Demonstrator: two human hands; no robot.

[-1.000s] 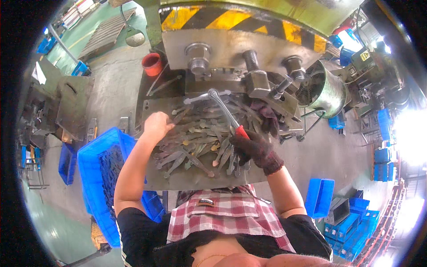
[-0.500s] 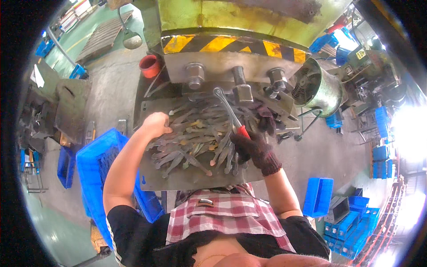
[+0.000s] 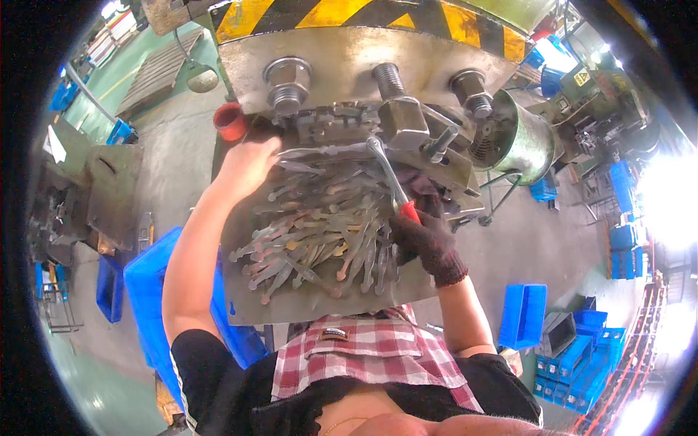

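Note:
My bare left hand (image 3: 252,166) is at the back left of the metal table (image 3: 291,314). Its fingers pinch the left end of a long flat metal piece (image 3: 327,151), held in front of the machine's die (image 3: 338,127). My right hand (image 3: 430,243), in a dark knitted glove, is wrapped round the red handle of a wrench-like tool (image 3: 391,176). The tool's round metal head lies at the right end of that piece; whether they touch I cannot tell. Between my hands spreads a pile of similar flat metal pieces (image 3: 320,236).
The press's upper block (image 3: 342,58) with large bolts hangs over the die, below a yellow-black striped band (image 3: 320,14). A red cup (image 3: 230,122) stands at the back left. Blue crates (image 3: 156,283) are beside the table, a fan (image 3: 520,138) at the right.
My left hand has moved away from me and now pinches a metal piece at the die. The tool's head now lies by that piece's end. The view has shifted closer to the press.

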